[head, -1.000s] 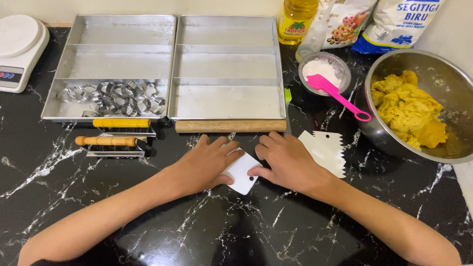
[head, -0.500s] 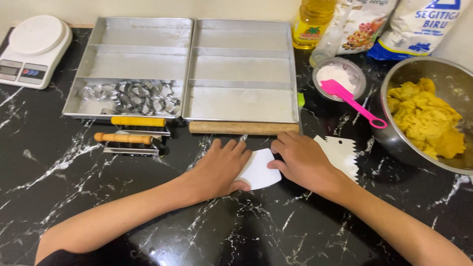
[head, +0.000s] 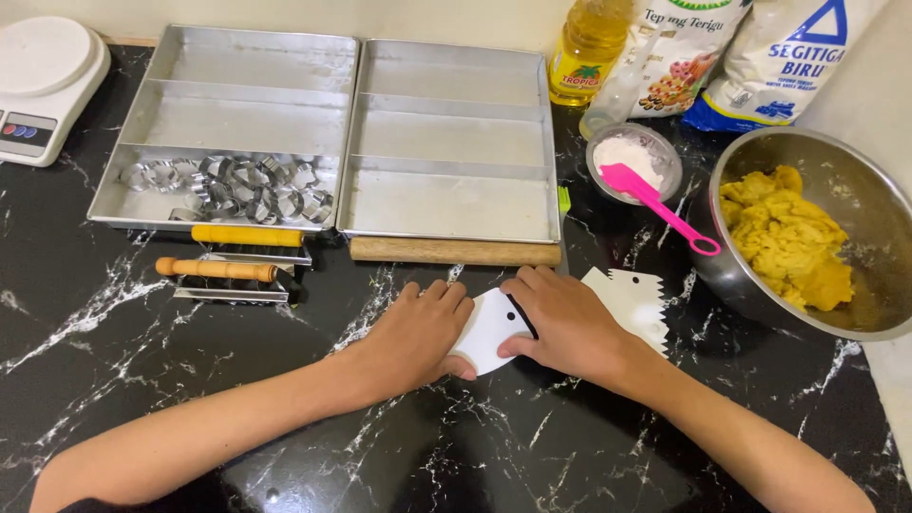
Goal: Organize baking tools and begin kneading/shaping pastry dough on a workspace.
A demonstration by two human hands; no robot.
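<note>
Both hands rest on the black marble counter [head: 237, 380], meeting over a white plastic scraper [head: 486, 330] that lies flat between them. My left hand [head: 413, 332] presses its fingers on the scraper's left edge. My right hand [head: 565, 323] covers the right edge, thumb under the card's lower corner. A second white scraper with a toothed edge [head: 632, 302] lies just right of my right hand. A wooden rolling pin [head: 454, 251] lies just beyond the fingertips.
Two partitioned metal trays [head: 446, 142] stand at the back; the left tray [head: 237, 104] holds several metal ring cutters [head: 237, 187]. Wooden-handled tools [head: 228, 268], a white scale [head: 43, 85], a steel bowl of yellow dough [head: 788, 242], a flour cup with a pink spatula [head: 655, 195], an oil bottle [head: 589, 47] and flour bags [head: 760, 57] stand around.
The view has shifted, so everything sits further right in frame. Both hands stay on the white scraper, which shows more between them now.
</note>
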